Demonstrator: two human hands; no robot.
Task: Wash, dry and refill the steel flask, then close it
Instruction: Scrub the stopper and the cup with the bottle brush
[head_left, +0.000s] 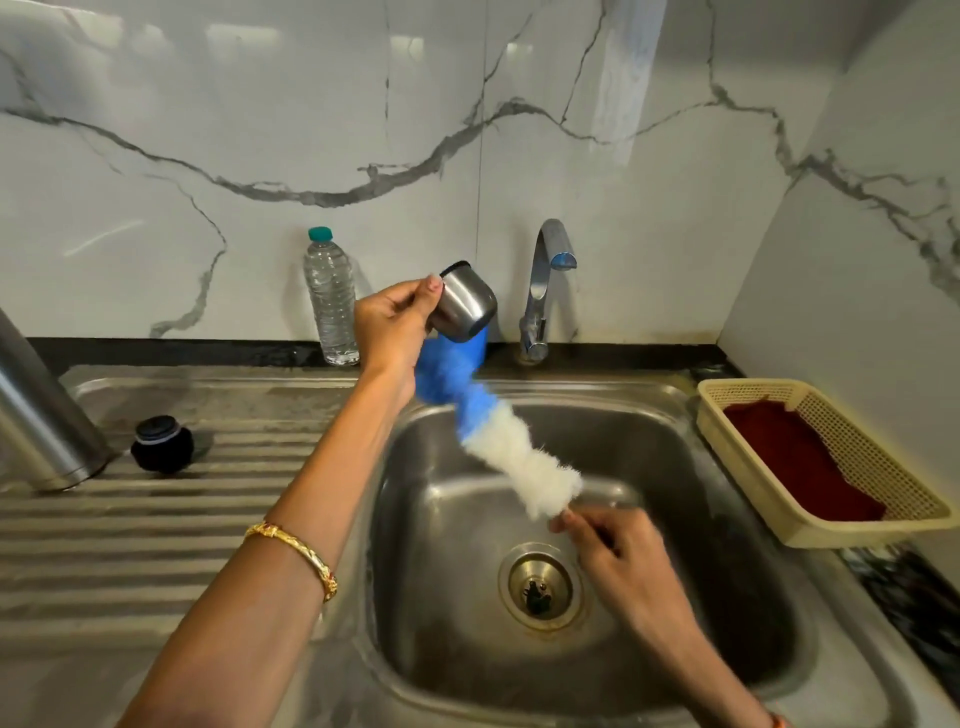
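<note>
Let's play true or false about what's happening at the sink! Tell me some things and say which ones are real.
1. The left hand holds a small steel cup. True.
2. The right hand holds a sponge. False: it grips the handle of a blue and white bottle brush.
3. Water is pouring from the tap. False: no water shows coming out.
4. A plastic water bottle stands upright by the wall. True.
5. The black stopper lies down in the sink bowl. False: it sits on the ridged drainboard.
6. A red cloth lies in the cream basket. True.
</note>
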